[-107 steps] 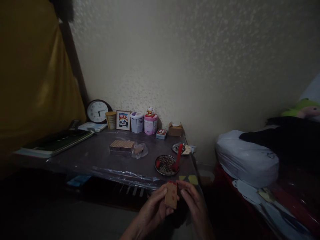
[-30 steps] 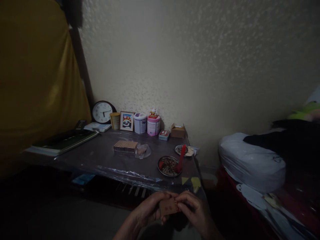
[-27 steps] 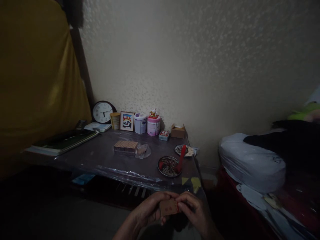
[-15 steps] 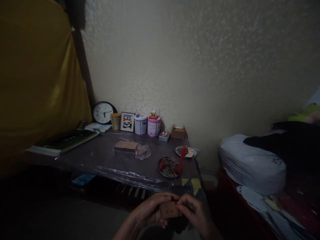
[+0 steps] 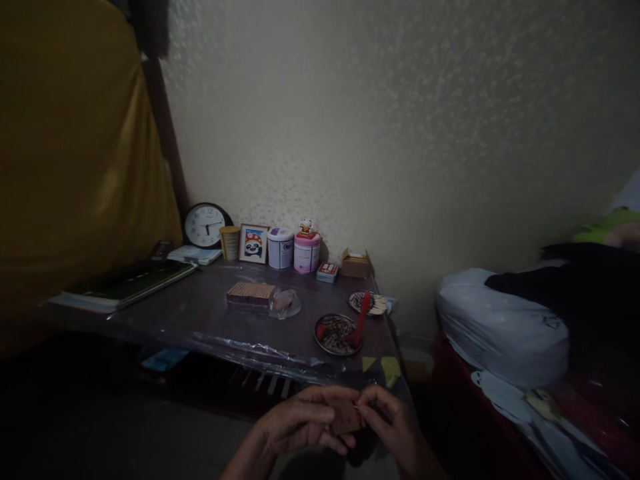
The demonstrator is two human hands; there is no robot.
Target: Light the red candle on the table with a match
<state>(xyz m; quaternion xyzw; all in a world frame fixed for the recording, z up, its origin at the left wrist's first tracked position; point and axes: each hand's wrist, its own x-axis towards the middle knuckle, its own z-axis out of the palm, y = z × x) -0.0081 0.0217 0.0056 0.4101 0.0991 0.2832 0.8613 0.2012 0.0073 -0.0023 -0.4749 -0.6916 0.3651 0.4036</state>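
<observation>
ok, both hands low centre, just in front of the table edge. left hand curled round a small flat brown card packet, thumb on top, fingers clamped under it. right hand pinches the packet's right end, thumb + forefinger together on it. packet mostly hidden by fingers, dim light, no print readable.

table: dark top under glossy wrinkled clear plastic sheet. on it a flat rectangular ribbed tan block, crumpled clear wrapper touching its right end. round metal dish w/ speckled contents, red spoon leaning in it; 2nd round dish behind w/ pale sticks.

back row along textured cream wall: round dark-rim clock, tan cylinder cup, framed panda pic, white tin w/ purple label (text too small), pink tin w/ small figurine on lid, small red/blue tin, open cardboard box. left: flat dark books. right: white padded bundle, black cloth on top.
</observation>
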